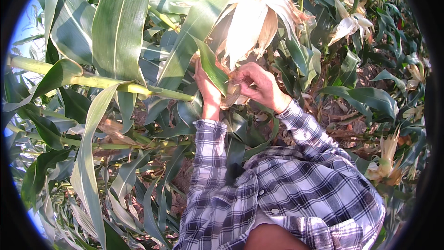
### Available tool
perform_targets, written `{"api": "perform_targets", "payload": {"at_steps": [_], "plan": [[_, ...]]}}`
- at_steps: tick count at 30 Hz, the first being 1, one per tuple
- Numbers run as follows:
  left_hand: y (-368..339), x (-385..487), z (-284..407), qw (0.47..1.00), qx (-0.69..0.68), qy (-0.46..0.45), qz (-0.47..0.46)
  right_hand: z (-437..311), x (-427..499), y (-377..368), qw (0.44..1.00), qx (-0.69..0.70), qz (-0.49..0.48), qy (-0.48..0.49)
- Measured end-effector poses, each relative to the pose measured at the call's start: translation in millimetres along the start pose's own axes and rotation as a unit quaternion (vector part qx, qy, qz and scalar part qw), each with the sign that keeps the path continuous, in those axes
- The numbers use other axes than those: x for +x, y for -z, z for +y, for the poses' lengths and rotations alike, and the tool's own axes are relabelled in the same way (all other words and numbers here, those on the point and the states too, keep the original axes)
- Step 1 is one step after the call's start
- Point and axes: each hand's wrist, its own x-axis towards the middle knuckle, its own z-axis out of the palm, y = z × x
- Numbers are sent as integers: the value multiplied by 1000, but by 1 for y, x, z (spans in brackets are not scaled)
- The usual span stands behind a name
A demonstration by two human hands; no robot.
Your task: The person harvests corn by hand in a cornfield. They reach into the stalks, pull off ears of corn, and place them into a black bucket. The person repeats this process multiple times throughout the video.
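Observation:
My left hand (209,86) is raised at the lower left side of a corn ear's husk, partly hidden behind a green leaf (212,66); its fingers are out of sight. Just to the right, my right hand (258,84) has its thumb and fingers pinched together on dry husk and silk (234,76). Above both hands, pale dry husks (248,21) spread out, very bright in the sun, with brown silk at their edges. The kernels cannot be made out.
A thick green corn stalk (93,80) reaches in from the left and ends near my left hand. Long leaves (119,24) hang around it. More ears with opened husks (350,26) stand at the right, another (385,163) lower down. Dry litter (338,111) covers the soil.

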Motion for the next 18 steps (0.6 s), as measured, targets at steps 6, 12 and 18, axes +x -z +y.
{"api": "perform_targets", "payload": {"at_steps": [6, 12, 18], "plan": [[-13, -14, 8, 996, 59, 0, -67, 53, 8, 12, 964, 108, 131, -207], [-10, -65, -6, 820, 559, -75, -100, 47, 25, 16, 991, -99, 89, -26], [15, -52, -23, 868, 477, -122, -66, 19, 9, 12, 981, -186, 11, 56]]}}
